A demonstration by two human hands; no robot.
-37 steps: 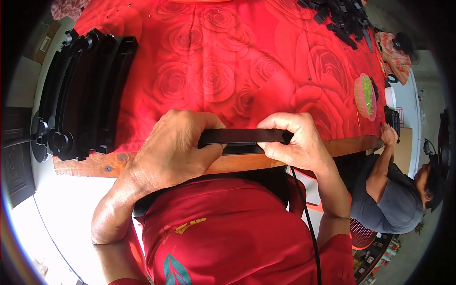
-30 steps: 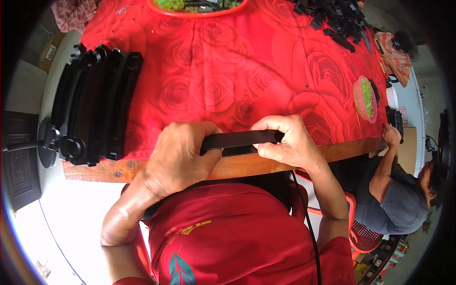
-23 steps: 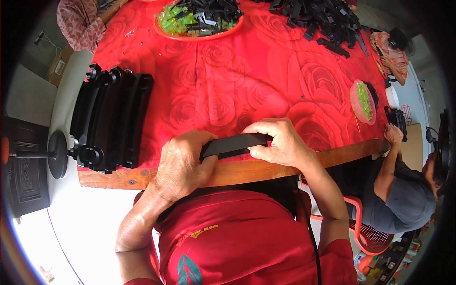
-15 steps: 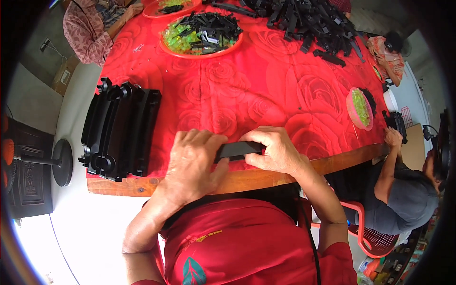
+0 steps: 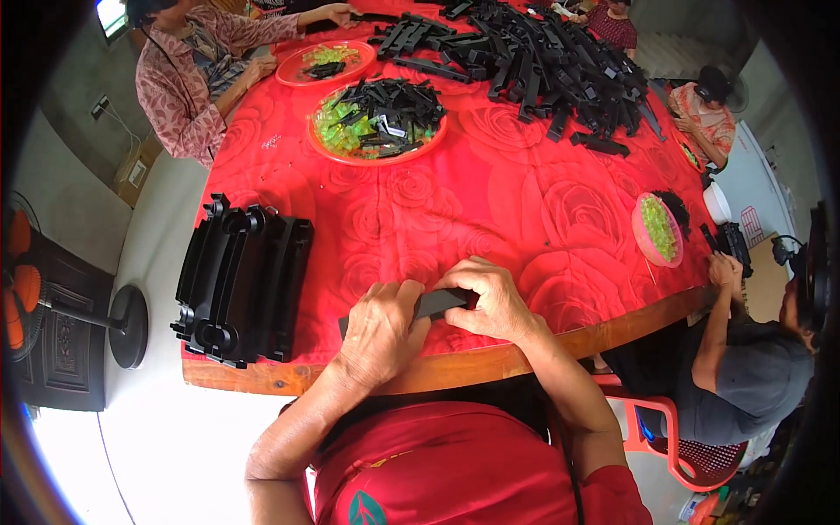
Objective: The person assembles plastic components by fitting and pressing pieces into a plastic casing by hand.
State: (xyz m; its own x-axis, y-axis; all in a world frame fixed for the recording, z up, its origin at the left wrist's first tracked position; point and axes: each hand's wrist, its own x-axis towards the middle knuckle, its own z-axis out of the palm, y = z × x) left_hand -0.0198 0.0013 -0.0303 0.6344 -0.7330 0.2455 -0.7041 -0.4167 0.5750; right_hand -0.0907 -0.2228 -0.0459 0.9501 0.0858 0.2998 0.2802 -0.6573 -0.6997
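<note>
A long black plastic part (image 5: 437, 304) lies crosswise in front of me at the table's near edge, gripped at both sides. My left hand (image 5: 382, 325) is wrapped over its left portion, and one end sticks out past the knuckles. Thumb and fingers of my right hand (image 5: 488, 300) pinch its right end. The palms hide much of the part, so its underside cannot be made out. To the left, several similar black plastic housings (image 5: 243, 284) stand side by side in a stack near the table corner.
Ahead, an orange-red tray (image 5: 385, 158) holds green-yellow clear pieces and small black pieces; a second tray (image 5: 304, 79) sits behind it. A large heap of black parts (image 5: 560, 74) covers the far side. A pink bowl (image 5: 654, 236) stands right. Co-workers sit around the red-covered table (image 5: 560, 227).
My view has tilted up, so the table appears lower. My left hand has slid over the part, whose left end now shows beyond it. My right hand keeps its pinch.
</note>
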